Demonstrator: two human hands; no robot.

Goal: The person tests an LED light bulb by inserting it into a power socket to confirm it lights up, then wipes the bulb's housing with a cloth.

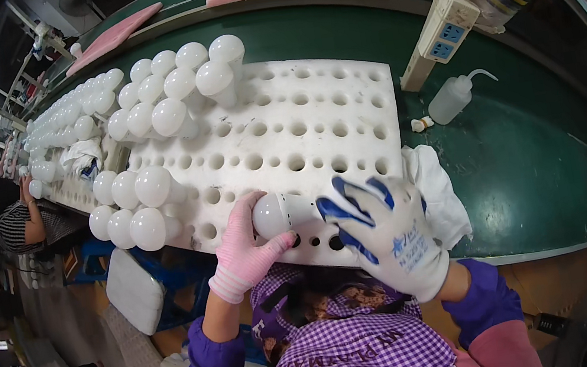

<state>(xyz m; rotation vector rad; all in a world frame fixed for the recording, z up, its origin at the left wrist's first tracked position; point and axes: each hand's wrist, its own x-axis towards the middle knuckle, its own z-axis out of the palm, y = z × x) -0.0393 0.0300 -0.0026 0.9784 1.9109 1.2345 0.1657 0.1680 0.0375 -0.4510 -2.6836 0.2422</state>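
We have one white bulb [275,214] between both hands at the near edge of the white foam tray [314,117], which lies on the green counter [525,173]. Our left hand [245,254], in a pink glove, is curled around the rounded globe end with the thumb pressed against it, while our right hand [387,234], in a white glove with blue fingertips, is closed over the base end, so the bulb lies on its side just above the tray's front row of holes. We judge this to be the handling step on a single bulb, before it is seated: the holes right under it are bare, while the far left of the tray already carries rows of upright bulbs [168,88]. The next move, as we read it, calls for turning the bulb base-down and lining its neck up with one free hole, pressing straight so the foam grips it. A white cloth [435,190] lies just beside our right hand, and a squeeze bottle [450,99] stands farther off on the counter.
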